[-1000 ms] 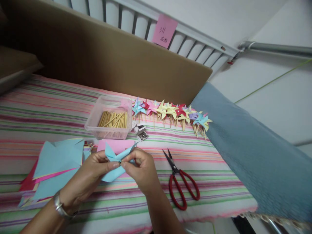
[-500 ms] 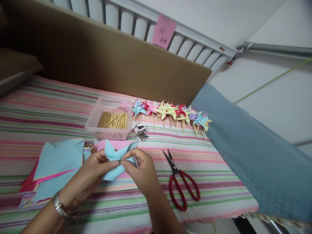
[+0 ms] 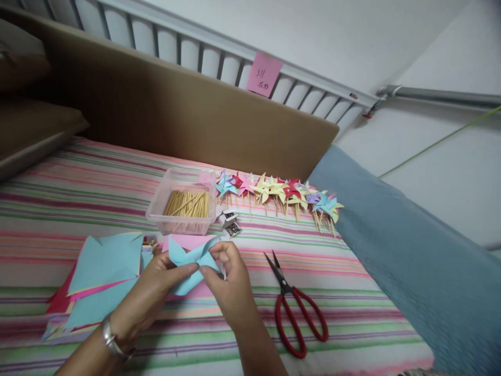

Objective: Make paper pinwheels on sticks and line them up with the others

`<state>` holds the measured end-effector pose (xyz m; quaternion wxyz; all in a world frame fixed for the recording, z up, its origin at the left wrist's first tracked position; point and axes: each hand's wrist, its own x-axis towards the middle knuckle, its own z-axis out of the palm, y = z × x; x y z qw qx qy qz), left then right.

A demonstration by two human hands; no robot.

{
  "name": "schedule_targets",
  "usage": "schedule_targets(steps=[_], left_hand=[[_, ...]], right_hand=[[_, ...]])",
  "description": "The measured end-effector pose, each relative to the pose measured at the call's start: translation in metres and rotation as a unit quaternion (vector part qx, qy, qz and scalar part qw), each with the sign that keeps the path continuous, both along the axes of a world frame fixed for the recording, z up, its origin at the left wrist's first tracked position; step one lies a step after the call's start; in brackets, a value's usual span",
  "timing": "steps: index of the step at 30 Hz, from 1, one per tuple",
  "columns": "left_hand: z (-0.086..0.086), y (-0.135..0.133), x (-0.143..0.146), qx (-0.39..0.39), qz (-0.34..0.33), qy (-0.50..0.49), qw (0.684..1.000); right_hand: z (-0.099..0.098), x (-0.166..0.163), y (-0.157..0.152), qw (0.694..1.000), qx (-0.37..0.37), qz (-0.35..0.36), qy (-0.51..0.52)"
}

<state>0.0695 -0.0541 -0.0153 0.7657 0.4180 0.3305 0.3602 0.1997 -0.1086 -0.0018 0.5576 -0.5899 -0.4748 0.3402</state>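
Between my two hands is a light blue paper pinwheel (image 3: 187,256), its corners folded in toward the middle. My left hand (image 3: 158,277) pinches it from the left, thumb pressed near the centre. From the right, my right hand (image 3: 229,277) grips the folded paper with thumb and fingers; whether a pin sits in the centre cannot be made out. Beneath the pinwheel lies a sheet of pink paper (image 3: 195,293). Left of my left hand is a pile of cut coloured paper squares (image 3: 111,261), light blue on top.
Red-handled scissors (image 3: 287,297) lie right of my hands. Behind are a clear plastic box (image 3: 154,211) of wooden sticks (image 3: 188,203) and a small opened box of pins (image 3: 230,224). Finished pinwheels (image 3: 274,189) line a cardboard panel (image 3: 195,120). A striped cloth (image 3: 364,313) covers the table.
My right fingers have shifted from the pinwheel's centre up along its right blade, the thumb staying near the middle. The camera view has shifted slightly, so everything sits a little lower.
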Motion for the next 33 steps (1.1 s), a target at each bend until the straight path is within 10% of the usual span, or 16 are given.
schedule_targets(steps=[15, 33], left_hand=[[0.006, -0.001, 0.004, -0.032, -0.041, -0.039, 0.998], [0.006, 0.001, 0.0, 0.019, 0.076, 0.046, 0.996]], right_hand=[[-0.005, 0.0, 0.001, 0.999, -0.027, -0.014, 0.038], [-0.012, 0.001, 0.002, 0.995, -0.034, 0.041, 0.086]])
